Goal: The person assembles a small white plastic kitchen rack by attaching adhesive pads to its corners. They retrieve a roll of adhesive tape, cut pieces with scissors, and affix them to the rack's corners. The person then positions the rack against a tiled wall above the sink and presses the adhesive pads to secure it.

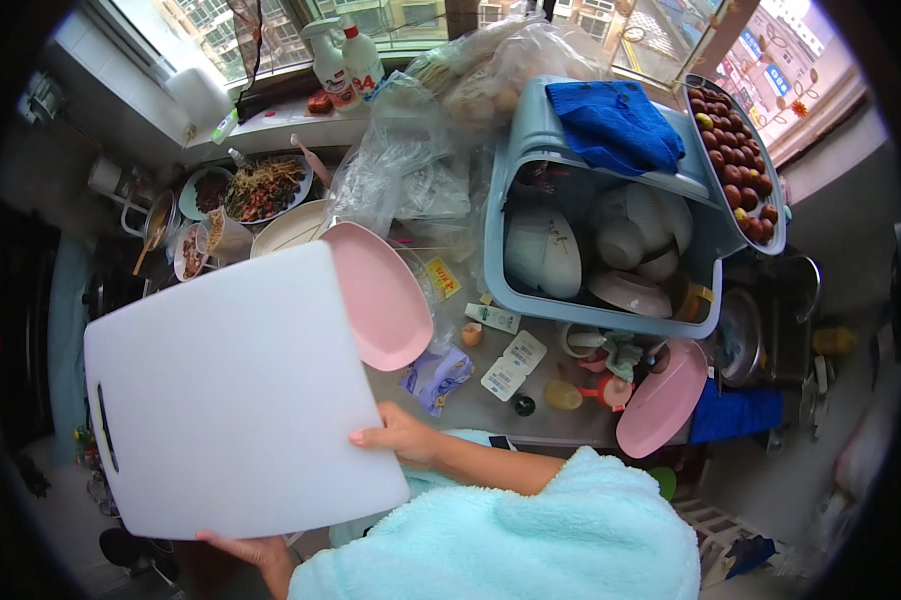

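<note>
A large white cutting board [226, 395] with a handle slot fills the left of the view, held up in front of me. My right hand [406, 437] grips its right edge, thumb on the upper face and fingers hidden underneath. Along the near edge my left hand [253, 549] closes on the board too, most of its fingers out of sight beneath. Just beyond the board's far right corner lies a pink tray [381, 300], partly covered by it. A purple packet [438, 378] is near my right hand.
At the right stands a blue dish box [606, 318] with bowls inside and a blue cloth [616, 125] on its lid. A tray of round brown fruit [736, 165] sits beyond. Plates of food [266, 188] are far left; another pink tray [663, 400] leans at the counter edge.
</note>
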Demonstrator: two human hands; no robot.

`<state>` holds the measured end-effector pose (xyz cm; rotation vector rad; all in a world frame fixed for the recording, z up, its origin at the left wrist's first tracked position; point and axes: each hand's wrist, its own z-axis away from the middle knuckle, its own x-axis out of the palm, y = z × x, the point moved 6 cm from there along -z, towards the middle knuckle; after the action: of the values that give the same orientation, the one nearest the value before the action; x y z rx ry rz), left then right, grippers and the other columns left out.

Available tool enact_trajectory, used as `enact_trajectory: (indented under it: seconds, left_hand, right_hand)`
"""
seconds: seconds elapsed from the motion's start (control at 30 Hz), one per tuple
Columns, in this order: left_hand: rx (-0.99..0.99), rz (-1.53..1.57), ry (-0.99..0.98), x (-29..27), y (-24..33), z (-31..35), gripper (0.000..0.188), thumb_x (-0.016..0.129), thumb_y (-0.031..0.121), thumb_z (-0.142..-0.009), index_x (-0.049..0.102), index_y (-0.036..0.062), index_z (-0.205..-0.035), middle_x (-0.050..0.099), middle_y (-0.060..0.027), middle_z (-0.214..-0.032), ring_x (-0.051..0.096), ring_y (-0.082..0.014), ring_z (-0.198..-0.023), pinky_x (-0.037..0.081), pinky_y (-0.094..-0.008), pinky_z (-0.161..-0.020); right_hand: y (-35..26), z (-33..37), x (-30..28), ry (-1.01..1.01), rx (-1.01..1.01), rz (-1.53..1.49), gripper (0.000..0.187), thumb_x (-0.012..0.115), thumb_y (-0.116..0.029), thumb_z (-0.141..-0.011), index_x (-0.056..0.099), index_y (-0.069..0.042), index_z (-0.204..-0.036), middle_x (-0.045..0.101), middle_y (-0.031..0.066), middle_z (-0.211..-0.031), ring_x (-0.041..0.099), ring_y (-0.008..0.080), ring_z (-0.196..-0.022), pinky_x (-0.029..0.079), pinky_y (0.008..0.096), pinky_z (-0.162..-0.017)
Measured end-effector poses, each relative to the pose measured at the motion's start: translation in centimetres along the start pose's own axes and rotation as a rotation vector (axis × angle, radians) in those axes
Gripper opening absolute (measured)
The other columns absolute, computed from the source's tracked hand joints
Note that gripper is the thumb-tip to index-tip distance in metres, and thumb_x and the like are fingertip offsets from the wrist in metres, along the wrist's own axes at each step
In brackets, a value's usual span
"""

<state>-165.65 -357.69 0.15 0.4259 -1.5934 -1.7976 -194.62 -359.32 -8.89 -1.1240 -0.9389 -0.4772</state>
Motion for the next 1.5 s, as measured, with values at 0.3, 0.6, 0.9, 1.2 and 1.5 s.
enact_trajectory:
  seconds: [0.3, 0.6, 0.9, 1.2, 1.5]
  left_hand:
    - [-0.089, 0.162, 0.095, -8.8, 3.9, -1.1, 0.062, 0.064, 0.041, -0.09, 0.054, 0.0005, -0.137, 0.06, -0.0153, -0.134, 0.055, -0.0317, -0.125, 0.045, -0.0495, -0.105]
    - [0.008, -0.151, 0.199, -17.2, 4.1, -1.6, 0.059, 0.061, 0.039, -0.091, 0.059, -0.0058, -0.129, 0.055, -0.0234, -0.138, 0.052, -0.037, -0.117, 0.045, -0.0525, -0.096]
    - [0.137, -0.082, 0.158, -18.6, 1.5, -0.2, 0.059, 0.07, 0.008, -0.085, 0.045, -0.0031, -0.138, 0.051, -0.029, -0.135, 0.053, -0.0386, -0.118, 0.048, -0.0557, -0.099]
    - [0.292, -0.14, 0.04, -21.1, -0.3, -1.7, 0.072, 0.072, -0.016, -0.079, 0.036, -0.0009, -0.14, 0.051, -0.0314, -0.127, 0.058, -0.039, -0.109, 0.054, -0.054, -0.095]
    - [0.37, -0.347, 0.002, -19.3, 0.6, -2.8, 0.07, 0.084, -0.01, -0.076, 0.043, -0.0045, -0.133, 0.057, -0.0265, -0.121, 0.061, -0.0329, -0.099, 0.056, -0.049, -0.088]
  right_hand:
    - [1.0, -3.7, 3.4, -0.313, 0.276, 0.326, 0.043, 0.067, -0.034, -0.1, 0.068, 0.004, -0.12, 0.072, 0.0105, -0.109, 0.068, 0.0164, -0.097, 0.055, 0.0327, -0.088]
    - [-22.0, -11.6, -11.7, 0.693, -0.585, 1.818, 0.057, 0.076, -0.004, -0.072, 0.068, -0.013, -0.128, 0.064, 0.0135, -0.123, 0.06, 0.034, -0.112, 0.05, 0.0417, -0.096]
    - [-24.7, -17.8, -16.7, 0.612, -0.457, 2.235, 0.06, 0.078, -0.001, -0.068, 0.071, -0.02, -0.125, 0.054, 0.0086, -0.141, 0.054, 0.0352, -0.125, 0.053, 0.0436, -0.095]
    - [-34.8, -18.1, -17.6, 0.691, -0.475, 1.762, 0.027, 0.067, -0.005, -0.078, 0.078, -0.011, -0.101, 0.073, 0.0149, -0.103, 0.07, 0.0352, -0.092, 0.055, 0.0424, -0.083]
    - [-44.9, -17.7, -16.2, 0.996, -0.612, 1.854, 0.029, 0.065, -0.019, -0.079, 0.078, -0.009, -0.103, 0.075, 0.0162, -0.099, 0.071, 0.0347, -0.095, 0.055, 0.0419, -0.084]
